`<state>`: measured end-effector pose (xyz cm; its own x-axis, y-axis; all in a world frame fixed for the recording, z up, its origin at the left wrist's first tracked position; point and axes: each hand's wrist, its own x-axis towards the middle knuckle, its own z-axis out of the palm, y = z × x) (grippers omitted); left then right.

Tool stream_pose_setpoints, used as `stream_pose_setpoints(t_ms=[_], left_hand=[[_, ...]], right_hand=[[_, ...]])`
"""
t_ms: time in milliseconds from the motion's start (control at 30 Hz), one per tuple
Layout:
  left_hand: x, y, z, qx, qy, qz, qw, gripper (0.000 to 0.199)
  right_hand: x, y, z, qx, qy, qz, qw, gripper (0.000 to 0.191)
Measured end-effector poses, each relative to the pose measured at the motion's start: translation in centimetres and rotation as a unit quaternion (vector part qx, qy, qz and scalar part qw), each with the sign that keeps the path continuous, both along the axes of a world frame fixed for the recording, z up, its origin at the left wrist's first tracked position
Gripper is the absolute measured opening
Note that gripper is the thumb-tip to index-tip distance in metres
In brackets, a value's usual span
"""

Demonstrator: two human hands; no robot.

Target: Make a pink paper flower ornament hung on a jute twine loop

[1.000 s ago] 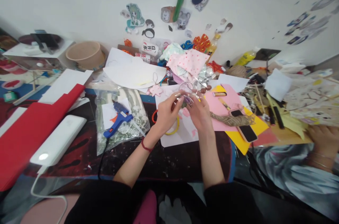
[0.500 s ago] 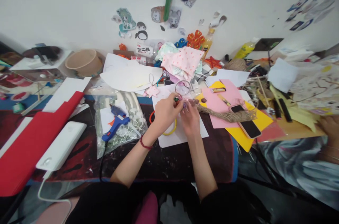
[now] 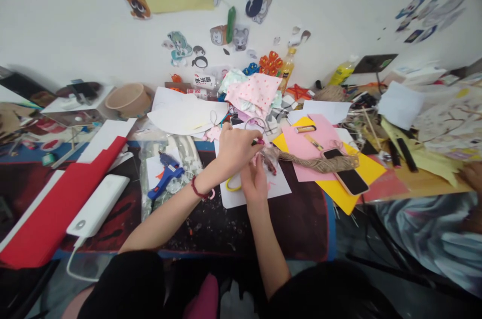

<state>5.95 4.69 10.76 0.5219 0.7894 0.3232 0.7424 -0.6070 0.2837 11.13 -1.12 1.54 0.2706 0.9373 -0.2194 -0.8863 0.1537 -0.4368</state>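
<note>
My left hand [image 3: 238,149], with a dark red cord bracelet at the wrist, is closed in a pinch over the white sheet [image 3: 230,200]. A tiny pink and green bit shows at its fingertips, too small to name. Just below, my right hand [image 3: 255,181] has its fingers curled up around something mostly hidden. Against its right side lies a crumpled clear plastic bag [image 3: 270,161] with small dark pieces in it. A yellow loop [image 3: 232,186] shows partly behind my left wrist. Behind the hands stands a thin round hoop [image 3: 255,120].
A blue glue gun [image 3: 165,178] rests on a plastic bag to the left, near a white power bank [image 3: 98,205] and red sheets [image 3: 68,203]. Rightward are a twine hank [image 3: 320,162], a phone [image 3: 348,178] and coloured paper [image 3: 297,150]. Another person's sleeve [image 3: 425,228] is at far right.
My left hand has turned and now arches over the right. My right hand has drawn left and lower, uncovering the clear bag. The whole view has shifted slightly.
</note>
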Motion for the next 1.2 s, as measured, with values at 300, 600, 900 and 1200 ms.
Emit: stream_pose_setpoints(t_ms=[300, 600, 900, 1200], left_hand=[[-1.5, -1.6, 2.8, 0.048, -0.175, -0.067, 0.981, 0.013], [-4.9, -1.4, 3.1, -0.099, -0.447, -0.018, 0.889, 0.015], [-9.0, -1.3, 2.1, -0.026, -0.28, 0.095, 0.955, 0.025], [-11.4, 4.0, 5.9, -0.022, -0.205, 0.148, 0.967, 0.012]], right_hand=[[0.7, -0.3, 1.5, 0.021, 0.027, -0.016, 0.999, 0.018], [-0.3, 0.7, 1.8, 0.051, 0.041, 0.003, 0.998, 0.014], [-3.1, 1.7, 1.9, 0.068, 0.016, 0.029, 0.997, 0.012], [-4.7, 2.8, 2.0, 0.084, -0.078, 0.147, 0.983, 0.033]])
